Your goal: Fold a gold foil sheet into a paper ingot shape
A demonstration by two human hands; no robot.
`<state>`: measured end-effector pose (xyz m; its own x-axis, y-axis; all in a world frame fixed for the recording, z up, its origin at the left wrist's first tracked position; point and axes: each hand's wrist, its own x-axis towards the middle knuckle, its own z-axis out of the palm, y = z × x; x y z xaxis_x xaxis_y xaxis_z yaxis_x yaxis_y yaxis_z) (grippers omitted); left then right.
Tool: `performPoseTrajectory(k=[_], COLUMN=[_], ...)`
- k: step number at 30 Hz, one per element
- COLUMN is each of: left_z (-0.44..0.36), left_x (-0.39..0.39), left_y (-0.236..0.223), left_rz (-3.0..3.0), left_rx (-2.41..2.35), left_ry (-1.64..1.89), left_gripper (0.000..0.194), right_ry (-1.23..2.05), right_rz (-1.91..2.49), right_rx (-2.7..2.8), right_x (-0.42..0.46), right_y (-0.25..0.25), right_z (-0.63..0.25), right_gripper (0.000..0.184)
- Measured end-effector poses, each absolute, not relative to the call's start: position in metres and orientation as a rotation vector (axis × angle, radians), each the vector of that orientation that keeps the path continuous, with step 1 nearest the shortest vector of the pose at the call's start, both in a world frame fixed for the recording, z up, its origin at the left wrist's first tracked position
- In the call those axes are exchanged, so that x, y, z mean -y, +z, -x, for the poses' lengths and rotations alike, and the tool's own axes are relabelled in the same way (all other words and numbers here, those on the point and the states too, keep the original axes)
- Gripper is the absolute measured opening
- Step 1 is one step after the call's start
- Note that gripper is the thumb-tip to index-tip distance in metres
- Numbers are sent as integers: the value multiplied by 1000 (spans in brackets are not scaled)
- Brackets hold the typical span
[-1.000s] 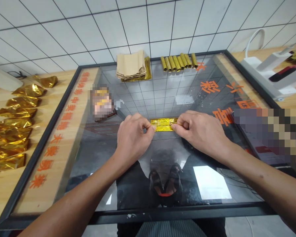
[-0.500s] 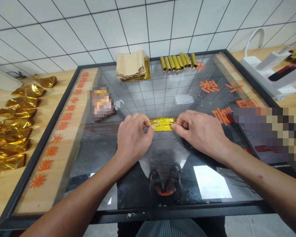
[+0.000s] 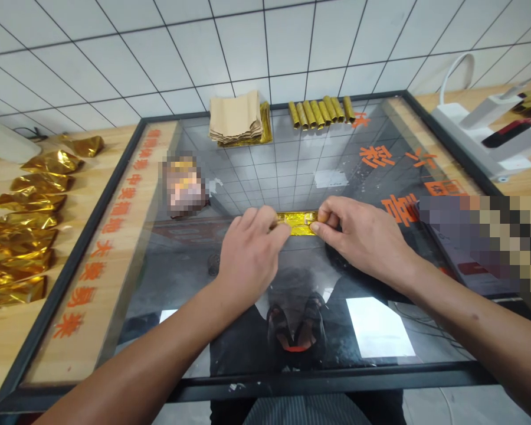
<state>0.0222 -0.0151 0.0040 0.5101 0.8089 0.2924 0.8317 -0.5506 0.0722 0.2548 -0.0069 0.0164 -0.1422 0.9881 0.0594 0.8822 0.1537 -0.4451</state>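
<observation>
A narrow folded strip of gold foil paper [image 3: 298,223] lies crosswise on the glass tabletop, between my hands. My left hand [image 3: 253,245] is closed on its left end, with the thumb and fingers over the foil and hiding part of it. On the right end, my right hand [image 3: 356,230] pinches the strip between thumb and curled fingers. A small pale patch shows on the foil near my right thumb. Whatever lies beneath the fingers is hidden.
Behind the strip stand a stack of brown paper sheets [image 3: 235,118] and several gold foil tubes [image 3: 321,113]. Crumpled gold foil pieces [image 3: 20,242] line the left side. At right are a blurred-out flat object [image 3: 469,242] and a white power strip [image 3: 464,139]. A black frame [image 3: 292,378] edges the glass.
My left hand has shifted right along the foil strip and now covers more of its left end. My right hand has stayed nearly in place.
</observation>
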Motion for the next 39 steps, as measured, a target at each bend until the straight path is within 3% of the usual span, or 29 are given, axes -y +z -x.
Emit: performPoseTrajectory(k=[5, 10, 18, 26, 29, 36, 39], left_z=[-24, -27, -29, -32, -33, -31, -32], left_x=[21, 25, 36, 35, 35, 37, 37], left_y=[4, 8, 9, 13, 13, 7, 7], left_rz=[2705, 2737, 2710, 2721, 2729, 2713, 2712], left_rx=[1091, 1058, 1107, 1124, 1124, 1109, 1114], left_ry=[-226, 21, -199, -136, -155, -218, -233], left_gripper=[31, 31, 48, 43, 41, 42, 41], right_ry=[435, 441, 444, 630, 750, 206, -60], right_rz=[1798, 1778, 1776, 1660, 1499, 1276, 1138], right_rx=[2098, 2088, 2092, 2068, 1987, 2305, 2496], right_x=[7, 8, 7, 1, 4, 35, 42], right_y=[17, 19, 19, 16, 15, 21, 22], right_z=[-254, -252, -254, -267, -276, -277, -273], right_gripper=[6, 5, 6, 1, 8, 39, 43])
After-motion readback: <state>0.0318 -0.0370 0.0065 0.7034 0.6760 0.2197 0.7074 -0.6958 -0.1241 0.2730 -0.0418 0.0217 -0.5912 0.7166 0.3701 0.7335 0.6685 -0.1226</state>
